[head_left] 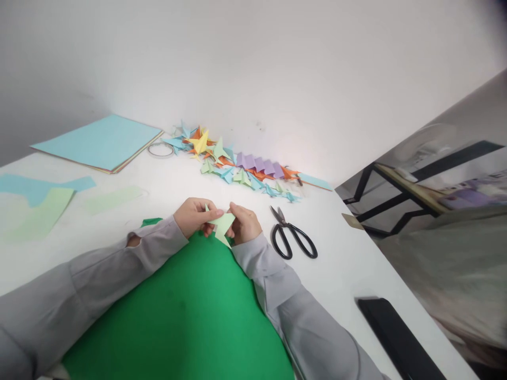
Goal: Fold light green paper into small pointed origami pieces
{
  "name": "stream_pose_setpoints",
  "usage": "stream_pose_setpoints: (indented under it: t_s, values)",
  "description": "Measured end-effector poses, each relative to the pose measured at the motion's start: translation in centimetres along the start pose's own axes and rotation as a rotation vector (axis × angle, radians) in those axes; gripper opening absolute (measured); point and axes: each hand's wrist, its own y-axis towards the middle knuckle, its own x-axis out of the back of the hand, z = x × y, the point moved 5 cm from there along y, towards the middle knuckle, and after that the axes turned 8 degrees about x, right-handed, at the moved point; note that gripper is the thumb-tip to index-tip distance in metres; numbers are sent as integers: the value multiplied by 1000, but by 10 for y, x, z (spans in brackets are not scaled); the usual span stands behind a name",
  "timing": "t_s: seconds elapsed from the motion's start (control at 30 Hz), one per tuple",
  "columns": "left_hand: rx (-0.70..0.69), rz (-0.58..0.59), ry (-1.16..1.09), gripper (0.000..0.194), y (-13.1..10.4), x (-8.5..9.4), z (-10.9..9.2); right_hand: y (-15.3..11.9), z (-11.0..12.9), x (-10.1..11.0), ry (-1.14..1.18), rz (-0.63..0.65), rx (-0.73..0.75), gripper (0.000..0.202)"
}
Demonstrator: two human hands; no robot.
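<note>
A small pale green folded paper piece [222, 224] with pointed ends is held between both hands, above a large green surface [182, 306] in front of me. My left hand [195, 215] pinches its left end between thumb and fingers. On the other side, my right hand [244, 224] grips the right edge, with some fingers hidden behind the paper. Black-handled scissors [291, 232] lie on the white table to the right of my right hand, blades slightly apart.
Several folded paper stars and shapes [200, 142] are heaped along the wall, with a purple pleated strip [259, 164]. At the left are a stack of coloured sheets [106, 142], a tape roll [160, 150] and paper scraps [43, 211]. A black object [396, 332] lies near the right table edge.
</note>
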Motion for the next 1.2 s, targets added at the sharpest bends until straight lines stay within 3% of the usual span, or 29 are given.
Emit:
stream_pose_setpoints:
  t_s: [0.2,0.3,0.57,0.67,0.83,1.0,1.2]
  values:
    - [-25,-42,-10,41,1,1,-1,2,2,3,-13,-40,13,55]
    - [-37,-71,23,39,1,2,-1,2,-1,3,-71,0,19,56]
    - [-16,-45,-102,39,0,1,-1,2,1,2,-22,14,22,59]
    - [-6,-70,-200,33,2,5,-1,2,2,-2,121,85,-19,50]
    - [42,-122,-324,18,4,11,-1,3,2,-2,170,93,51,18]
    - [41,-120,-313,13,4,11,-1,3,-2,1,132,27,37,20]
    - [-41,-74,-200,34,0,9,-3,-1,1,3,71,-86,-13,29]
